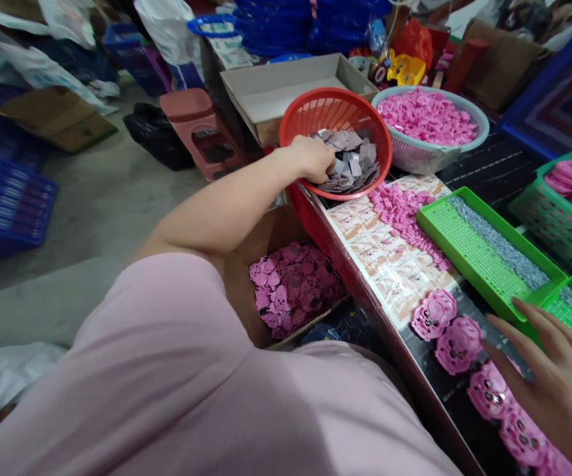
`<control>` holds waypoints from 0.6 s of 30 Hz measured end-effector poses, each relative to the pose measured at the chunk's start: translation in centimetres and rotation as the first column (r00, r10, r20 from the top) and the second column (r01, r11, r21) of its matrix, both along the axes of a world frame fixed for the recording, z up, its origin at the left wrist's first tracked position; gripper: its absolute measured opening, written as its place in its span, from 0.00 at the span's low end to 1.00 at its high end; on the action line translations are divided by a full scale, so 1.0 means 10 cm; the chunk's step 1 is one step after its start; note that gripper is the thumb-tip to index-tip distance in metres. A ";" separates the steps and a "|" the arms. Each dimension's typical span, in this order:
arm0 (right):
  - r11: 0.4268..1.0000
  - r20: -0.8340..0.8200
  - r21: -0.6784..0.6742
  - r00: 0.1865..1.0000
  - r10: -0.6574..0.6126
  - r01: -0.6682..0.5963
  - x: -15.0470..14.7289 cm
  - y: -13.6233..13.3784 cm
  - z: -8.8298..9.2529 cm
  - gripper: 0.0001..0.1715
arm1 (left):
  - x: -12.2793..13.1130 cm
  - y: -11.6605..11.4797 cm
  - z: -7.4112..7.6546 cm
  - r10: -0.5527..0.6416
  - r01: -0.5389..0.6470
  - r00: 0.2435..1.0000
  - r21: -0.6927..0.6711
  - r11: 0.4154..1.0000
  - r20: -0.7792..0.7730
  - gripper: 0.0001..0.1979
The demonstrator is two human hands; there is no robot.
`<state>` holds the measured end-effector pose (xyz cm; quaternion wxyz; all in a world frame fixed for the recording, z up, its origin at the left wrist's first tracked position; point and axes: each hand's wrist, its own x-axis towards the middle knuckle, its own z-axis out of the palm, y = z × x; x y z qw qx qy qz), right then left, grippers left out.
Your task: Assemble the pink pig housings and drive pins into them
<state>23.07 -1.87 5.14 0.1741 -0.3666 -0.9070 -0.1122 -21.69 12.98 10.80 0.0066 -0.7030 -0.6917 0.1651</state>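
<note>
My left hand [311, 158] reaches into a red basket [335, 109] full of small grey square pieces [352, 162], its fingers curled down among them; whether it holds any is hidden. My right hand [556, 377] lies with fingers spread, open, over a row of pink animal-shaped plastic pieces [459, 344] on the table, close to the corner of a green tray [484, 254]. A pile of small pink parts [402, 211] lies on a printed sheet [385, 258] between the basket and the tray.
A pale bowl of pink parts [427, 119] stands behind the basket. A cardboard box of pink pieces [293, 284] sits below the table edge. A green basket [571, 198] is at right. A pink stool [201, 129] and blue crates [5, 198] stand on the floor.
</note>
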 end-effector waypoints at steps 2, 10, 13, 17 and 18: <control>0.994 0.043 -0.034 0.994 0.103 -0.102 -0.30 0.17 0.08 0.22 | 0.02 0.02 -0.02 -0.001 0.001 1.000 0.002 1.000 0.020 0.18; 0.970 0.136 -0.225 0.983 0.122 -0.089 -1.24 0.84 -0.21 0.17 | 0.02 -0.02 -0.09 0.068 -0.072 0.994 0.045 0.996 0.082 0.16; 0.969 0.181 -0.243 0.979 0.095 -0.049 -1.45 0.98 -0.33 0.20 | 0.03 -0.08 -0.12 0.060 -0.071 0.992 0.099 0.993 0.108 0.14; 0.964 0.220 -0.263 0.969 0.110 -0.050 -1.54 1.07 -0.41 0.20 | -0.05 -0.08 -0.09 0.095 -0.130 0.978 0.189 0.973 0.185 0.13; 0.963 0.223 -0.267 0.969 0.109 -0.047 -1.54 1.08 -0.42 0.20 | -0.09 -0.06 -0.08 0.103 -0.148 0.971 0.204 0.968 0.217 0.13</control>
